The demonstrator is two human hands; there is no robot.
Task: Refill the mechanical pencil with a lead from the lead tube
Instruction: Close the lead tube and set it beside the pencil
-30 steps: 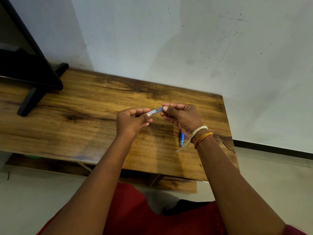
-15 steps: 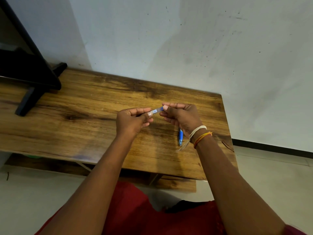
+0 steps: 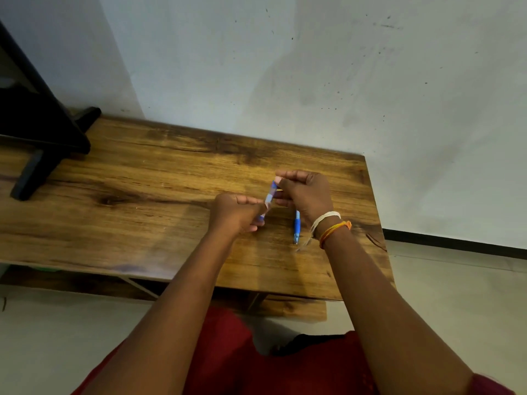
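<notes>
A small clear lead tube [image 3: 269, 198] with blue ends is held tilted between both hands above the wooden table [image 3: 148, 195]. My left hand [image 3: 235, 216] pinches its lower end. My right hand [image 3: 306, 193] pinches its upper blue end with fingertips. The blue mechanical pencil [image 3: 297, 226] lies on the table just below my right hand, tip pointing toward me, partly hidden by the wrist. No loose lead is visible.
A black monitor stand foot [image 3: 31, 172] sits on the table's far left. The table's right edge [image 3: 376, 223] lies close to my right wrist. A white wall rises behind. A lower shelf [image 3: 285, 307] shows beneath the tabletop.
The tube has turned from nearly level to steeply tilted. My left hand dropped lower and my right hand rose slightly. The pencil has not moved.
</notes>
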